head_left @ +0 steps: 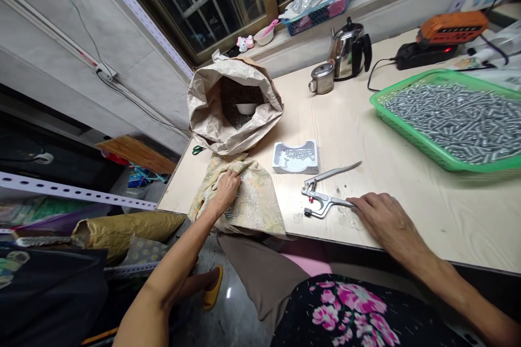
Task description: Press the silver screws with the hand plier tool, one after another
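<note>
My left hand [228, 191] is closed on a bunched fold of a patterned cloth [262, 195] at the table's front edge. Small metal pieces lie in the cloth by my wrist. My right hand [385, 219] pinches the end of the lower handle of metal hand pliers [323, 203], which lie on the table with their handles spread. Between the cloth and the pliers' far side stands a small white tray [278, 162] with several thin metal pins inside. Behind the cloth, an open woven sack [203, 119] holds dark small pieces and a white scoop [247, 109].
A green basket [411, 133] heaped with metal screw-like pieces stands on the right. Toward the back are a steel kettle [345, 49], a lidded steel cup [323, 78] and an orange battery [451, 29] on a charger. Green-handled scissors [197, 149] lie beside the sack.
</note>
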A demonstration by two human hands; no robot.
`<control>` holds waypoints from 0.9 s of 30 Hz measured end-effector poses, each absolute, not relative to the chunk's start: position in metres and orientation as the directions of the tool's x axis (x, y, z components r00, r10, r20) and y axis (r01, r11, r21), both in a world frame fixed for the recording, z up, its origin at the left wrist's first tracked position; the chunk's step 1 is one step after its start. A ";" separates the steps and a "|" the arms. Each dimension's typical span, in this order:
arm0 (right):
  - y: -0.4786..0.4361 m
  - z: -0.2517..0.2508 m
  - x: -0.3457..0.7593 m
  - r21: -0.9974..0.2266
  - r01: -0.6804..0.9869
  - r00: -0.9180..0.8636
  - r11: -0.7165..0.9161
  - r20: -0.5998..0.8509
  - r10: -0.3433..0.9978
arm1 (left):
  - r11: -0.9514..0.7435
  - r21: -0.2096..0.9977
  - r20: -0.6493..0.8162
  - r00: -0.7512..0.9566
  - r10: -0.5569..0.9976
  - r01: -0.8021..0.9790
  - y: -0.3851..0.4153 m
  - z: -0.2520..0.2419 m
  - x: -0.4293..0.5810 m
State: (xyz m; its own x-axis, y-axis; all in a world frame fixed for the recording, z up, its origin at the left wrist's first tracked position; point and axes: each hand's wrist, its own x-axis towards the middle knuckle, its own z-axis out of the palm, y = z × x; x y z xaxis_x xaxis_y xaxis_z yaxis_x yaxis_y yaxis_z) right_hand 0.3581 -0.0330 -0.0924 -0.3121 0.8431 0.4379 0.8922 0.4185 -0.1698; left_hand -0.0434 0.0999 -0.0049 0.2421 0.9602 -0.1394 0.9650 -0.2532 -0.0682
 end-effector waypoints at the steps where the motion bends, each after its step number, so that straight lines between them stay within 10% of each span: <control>1: -0.033 -0.092 0.358 -0.169 0.892 -0.311 0.419 0.442 0.841 | -0.244 -0.035 -0.124 0.238 0.963 0.969 0.100 -0.005 -0.044; 9: -0.039 -0.074 0.351 -0.251 0.902 -0.192 0.351 0.494 0.848 | -0.063 0.335 -0.075 0.094 0.993 0.940 0.081 -0.009 -0.036; 16: -0.007 -0.025 0.245 -0.865 0.333 -0.182 0.375 0.331 0.926 | 0.070 0.755 -0.133 0.048 0.990 0.652 0.031 -0.007 0.008; 27: 0.029 -0.033 0.166 -0.974 0.123 -0.256 0.191 0.155 0.954 | 0.141 0.889 -0.171 0.029 0.985 0.436 0.010 0.001 0.010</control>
